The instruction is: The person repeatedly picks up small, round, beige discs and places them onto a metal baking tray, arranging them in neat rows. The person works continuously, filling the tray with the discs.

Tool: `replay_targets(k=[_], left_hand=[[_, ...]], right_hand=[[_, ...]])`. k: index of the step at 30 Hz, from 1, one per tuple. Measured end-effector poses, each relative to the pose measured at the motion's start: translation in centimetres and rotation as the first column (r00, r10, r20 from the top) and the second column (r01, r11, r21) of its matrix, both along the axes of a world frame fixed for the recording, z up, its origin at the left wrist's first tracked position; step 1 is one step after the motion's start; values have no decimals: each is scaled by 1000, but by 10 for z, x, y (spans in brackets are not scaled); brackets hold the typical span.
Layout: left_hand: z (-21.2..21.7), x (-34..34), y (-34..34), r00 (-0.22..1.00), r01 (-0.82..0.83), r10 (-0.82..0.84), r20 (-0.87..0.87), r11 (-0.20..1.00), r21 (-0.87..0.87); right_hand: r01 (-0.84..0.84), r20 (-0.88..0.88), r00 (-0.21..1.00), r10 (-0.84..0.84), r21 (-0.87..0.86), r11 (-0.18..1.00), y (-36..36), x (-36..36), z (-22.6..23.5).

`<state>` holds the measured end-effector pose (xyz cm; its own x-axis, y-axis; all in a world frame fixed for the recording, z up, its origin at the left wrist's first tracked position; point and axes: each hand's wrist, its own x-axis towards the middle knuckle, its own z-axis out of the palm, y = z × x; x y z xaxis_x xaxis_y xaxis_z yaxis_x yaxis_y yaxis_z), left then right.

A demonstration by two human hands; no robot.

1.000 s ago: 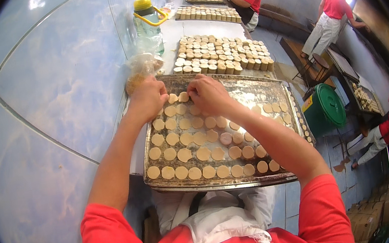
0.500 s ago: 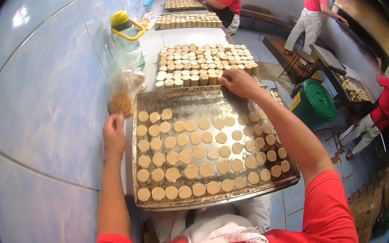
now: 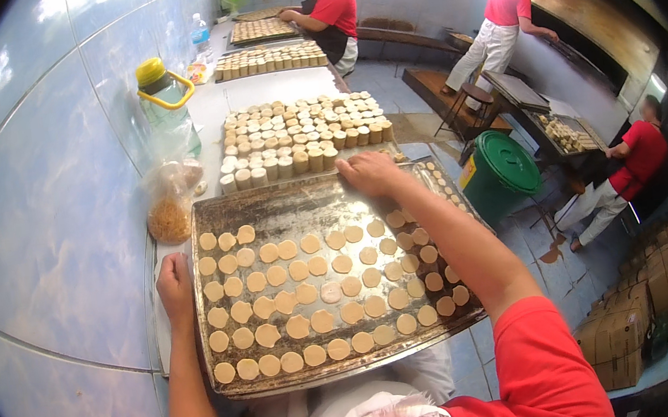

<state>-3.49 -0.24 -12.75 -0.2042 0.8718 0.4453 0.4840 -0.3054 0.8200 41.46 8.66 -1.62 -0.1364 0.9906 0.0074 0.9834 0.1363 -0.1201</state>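
Metal baking tray (image 3: 284, 206), filled w/ rows of round dough discs (image 3: 311, 295), is lying on the white table (image 3: 270, 91) right in front of the person. Left hand (image 3: 174, 282) is gripping its left rim, fingers curled; right hand (image 3: 369, 173) is pressing flat, open, on the far edge. Stacked dough rounds (image 3: 300, 133) are sitting just beyond; plastic bag (image 3: 170, 199) beside.

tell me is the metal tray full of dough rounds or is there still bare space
Not full. The metal tray has rows of dough rounds over its near part, but the far strip by the right hand is bare.
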Motion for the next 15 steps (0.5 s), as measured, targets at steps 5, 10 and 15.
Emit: replay_targets(k=[5, 10, 15], left_hand=[[-2, 0, 0, 999, 23, -21, 29, 995, -97], [-7, -1, 9, 1000, 4, -4, 17, 1000, -28], [-13, -7, 9, 999, 23, -21, 34, 999, -42]], right_hand=[[-17, 15, 1000, 17, 13, 1000, -4, 4, -6], [21, -182, 983, -3, 98, 995, -6, 12, -6], [70, -420, 907, -20, 104, 992, 27, 17, 4]])
